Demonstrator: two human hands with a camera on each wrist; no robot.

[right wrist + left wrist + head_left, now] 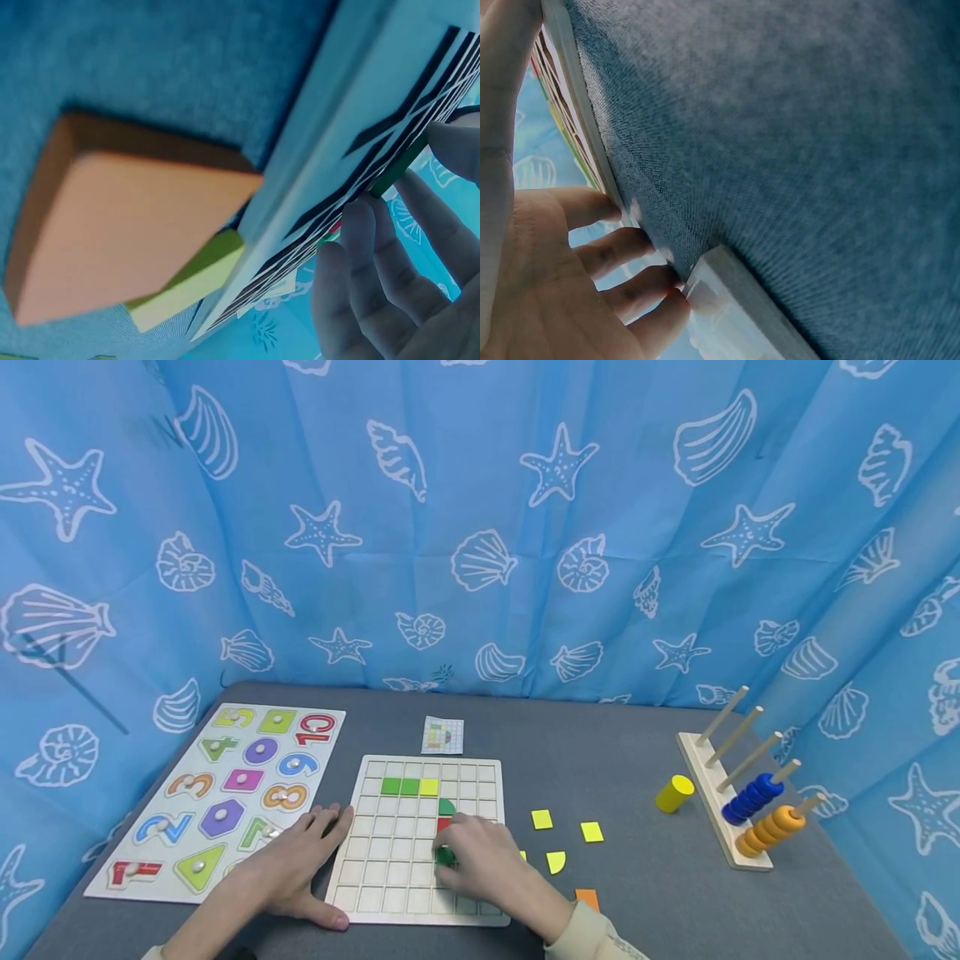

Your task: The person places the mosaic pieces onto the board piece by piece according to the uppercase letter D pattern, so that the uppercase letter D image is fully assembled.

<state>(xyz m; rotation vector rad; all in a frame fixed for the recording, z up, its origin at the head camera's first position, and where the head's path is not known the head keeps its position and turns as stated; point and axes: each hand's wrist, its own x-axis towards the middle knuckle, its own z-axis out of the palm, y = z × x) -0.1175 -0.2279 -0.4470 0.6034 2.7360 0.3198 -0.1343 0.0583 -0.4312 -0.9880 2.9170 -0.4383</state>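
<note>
A wooden grid board (378, 874) lies on the table. Two light green squares (400, 787) and a yellow square (428, 787) sit in one row of its cells. Below and to their right are a dark green rounded piece (447, 807) and a red piece (444, 824), the latter partly hidden by my right hand (480, 856). That hand pinches a small dark green piece (400, 166) between thumb and fingers, close over the board's cells. My left hand (303, 864) rests at the board's left edge, fingers loosely spread and thumb by the near left corner.
Yellow pieces (592, 832) and an orange piece (587, 899) lie right of the board. A pattern card (442, 736) is behind it. On the left is a number puzzle (178, 793); far right, a yellow cylinder (674, 794) and a bead stacker (723, 810). A blue curtain (480, 610) hangs behind.
</note>
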